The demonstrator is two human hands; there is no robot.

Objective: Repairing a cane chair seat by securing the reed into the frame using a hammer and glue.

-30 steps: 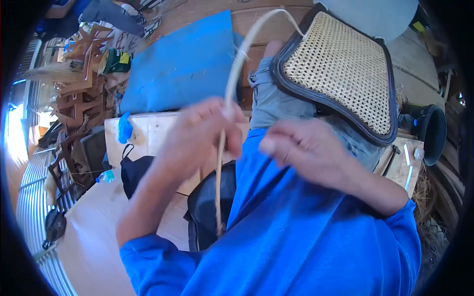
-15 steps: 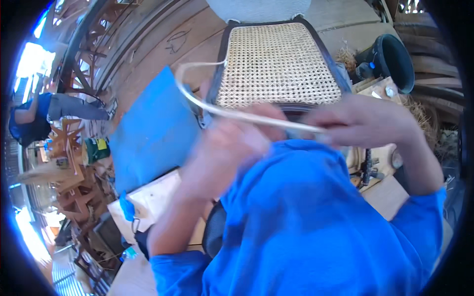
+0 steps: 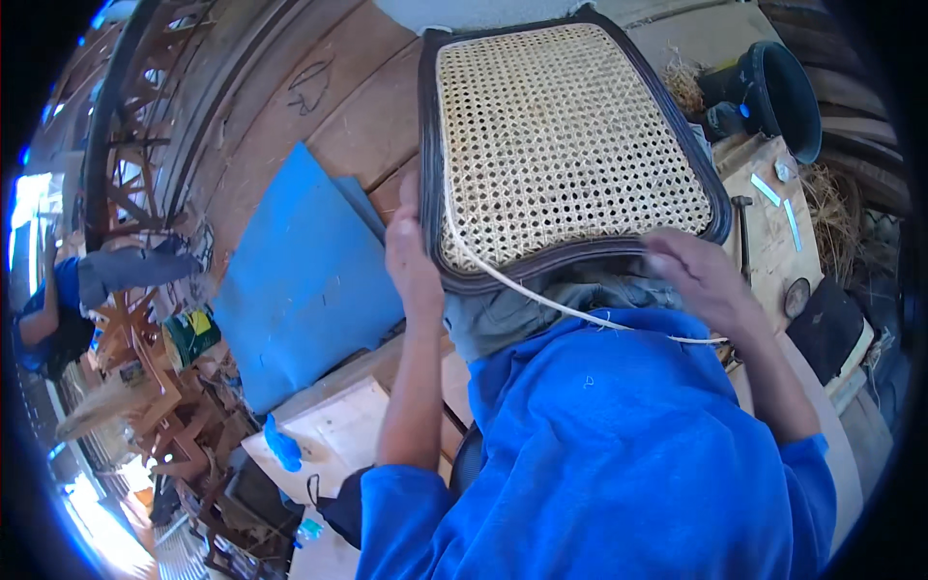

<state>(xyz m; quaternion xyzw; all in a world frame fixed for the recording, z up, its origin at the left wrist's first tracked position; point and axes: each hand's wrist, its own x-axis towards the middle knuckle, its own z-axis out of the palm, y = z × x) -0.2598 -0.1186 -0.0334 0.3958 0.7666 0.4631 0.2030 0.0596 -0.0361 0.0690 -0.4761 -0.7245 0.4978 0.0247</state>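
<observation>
Fingers of L hand (image 3: pixel 414 266) lying along L side of dark frame (image 3: pixel 430 116); R hand (image 3: pixel 701 280) blurring at near edge, can't tell grip on either. Cane panel (image 3: pixel 570 126) sitting over grey trousers (image 3: pixel 474 324), pale strip (image 3: pixel 527 292) running off its L side.

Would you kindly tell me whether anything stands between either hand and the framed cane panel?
Nothing visible does: the left hand is at the left edge of the panel, the right hand at its lower right. The pale strand crosses the near edge between them, blocking neither.
</observation>
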